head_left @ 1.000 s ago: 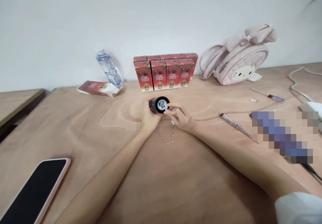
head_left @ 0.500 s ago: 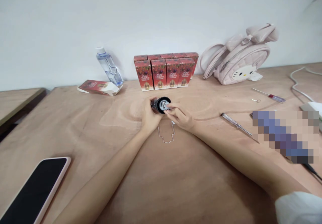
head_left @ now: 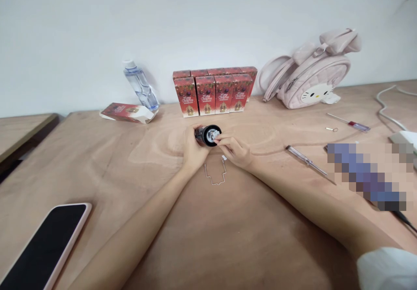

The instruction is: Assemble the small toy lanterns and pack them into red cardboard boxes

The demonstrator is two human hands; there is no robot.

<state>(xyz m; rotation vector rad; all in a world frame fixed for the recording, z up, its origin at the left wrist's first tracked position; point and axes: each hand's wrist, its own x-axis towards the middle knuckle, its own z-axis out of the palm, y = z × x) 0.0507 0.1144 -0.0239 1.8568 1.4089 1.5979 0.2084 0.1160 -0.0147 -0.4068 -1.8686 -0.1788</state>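
My left hand [head_left: 193, 153] is wrapped round a small black cylindrical object [head_left: 204, 143], its round open end turned up towards me. Inside the rim lies a pale disc with dark markings, partly covered by fingers. At that opening my right hand [head_left: 237, 151] has thumb and fingers pinched together on a small whitish piece [head_left: 215, 134]; its exact kind is too small to tell. Just below the hands a thin bent wire [head_left: 215, 183] rests on the table, with a little white tab [head_left: 224, 158] by its upper right end.
Red Christmas boxes [head_left: 205, 96] stand in rows against the wall. An opened box [head_left: 127, 112] and a water bottle [head_left: 140, 85] are left of them, a pink bag [head_left: 316, 81] right. Two screwdrivers [head_left: 306, 161] lie rightward; a phone [head_left: 45, 246] sits front left.
My right fingertips have shifted slightly at the opening, and the whitish piece between them shows more clearly. The little white tab on the table is more exposed. My left hand holds still.
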